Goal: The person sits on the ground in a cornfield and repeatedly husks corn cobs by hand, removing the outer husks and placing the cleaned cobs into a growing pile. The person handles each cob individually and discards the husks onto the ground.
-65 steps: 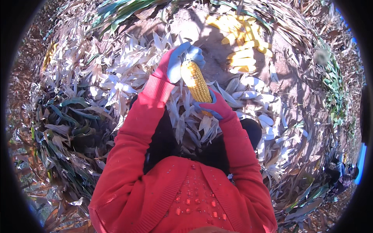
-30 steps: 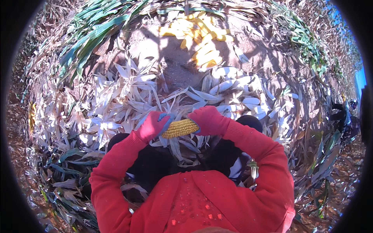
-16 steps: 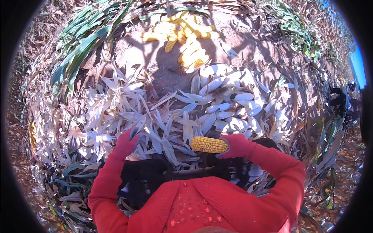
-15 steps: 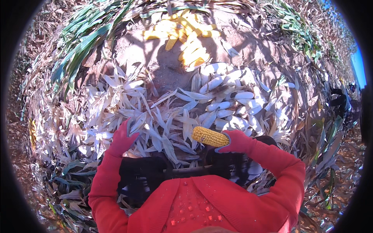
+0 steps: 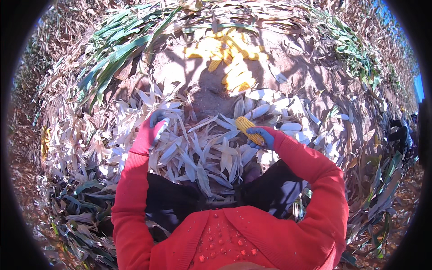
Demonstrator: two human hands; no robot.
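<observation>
My right hand [image 5: 263,137], in a red and grey glove, is closed around the lower end of a husked yellow ear of corn [image 5: 245,125]. The ear tilts with its free end up and to the left, above the pale husks. On the left my left hand [image 5: 155,126], gloved alike, is over dry corn husks [image 5: 166,148]. Its fingers are bent a little and its thumb stands apart; no ear shows in it. Beyond my right hand lie several ears in pale husks [image 5: 257,111].
A pile of bare yellow ears [image 5: 236,76] rests on the soil farther ahead. Green and dry stalks [image 5: 119,51] lie at the far left, with more leaves [image 5: 353,51] at the far right. My dark-trousered legs [image 5: 175,200] are bent below the husks.
My right hand has moved forward with the ear, which now slants more steeply. My left hand has also gone forward over the husks. The whole view has shifted slightly.
</observation>
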